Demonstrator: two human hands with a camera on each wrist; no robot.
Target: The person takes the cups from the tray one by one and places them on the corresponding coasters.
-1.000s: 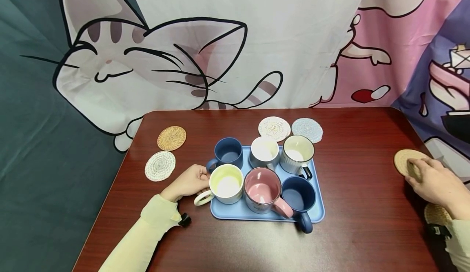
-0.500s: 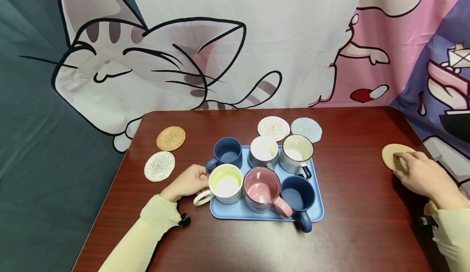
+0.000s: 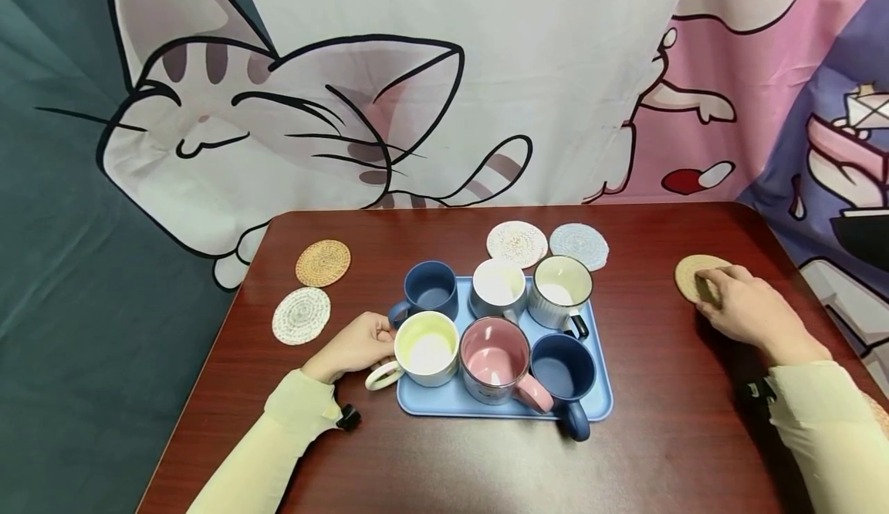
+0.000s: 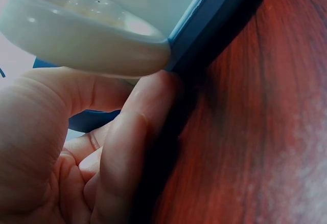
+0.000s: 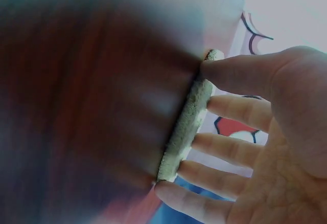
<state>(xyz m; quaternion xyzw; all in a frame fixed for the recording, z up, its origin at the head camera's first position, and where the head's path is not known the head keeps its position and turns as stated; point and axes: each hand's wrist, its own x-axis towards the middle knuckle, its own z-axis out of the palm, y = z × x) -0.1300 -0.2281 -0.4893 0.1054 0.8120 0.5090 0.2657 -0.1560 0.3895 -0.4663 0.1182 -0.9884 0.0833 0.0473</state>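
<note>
In the head view, my right hand [image 3: 753, 313] grips a round tan woven coaster [image 3: 686, 278] over the table's right side. The right wrist view shows the coaster edge-on, with my thumb and fingertips at its rim. My left hand [image 3: 357, 343] is at the left edge of a light blue tray [image 3: 444, 406], thumb and fingers curled at that edge. Just above those fingers in the left wrist view is the handle [image 4: 92, 45] of a mug with a yellow inside [image 3: 428, 348]. On the tray a navy mug [image 3: 432, 292] stands behind it.
The tray also bears a pink mug [image 3: 495, 352], a second navy mug [image 3: 566, 371], a white mug [image 3: 498, 286] and a cream mug [image 3: 561, 290]. Coasters lie around: tan [image 3: 322, 262], white [image 3: 301, 316], another white [image 3: 517, 243] and pale blue [image 3: 579, 246]. A printed curtain [image 3: 556, 74] hangs behind the table.
My right hand has carried the tan coaster leftward from the table's right edge. My left hand, the tray and the mugs have stayed in place.
</note>
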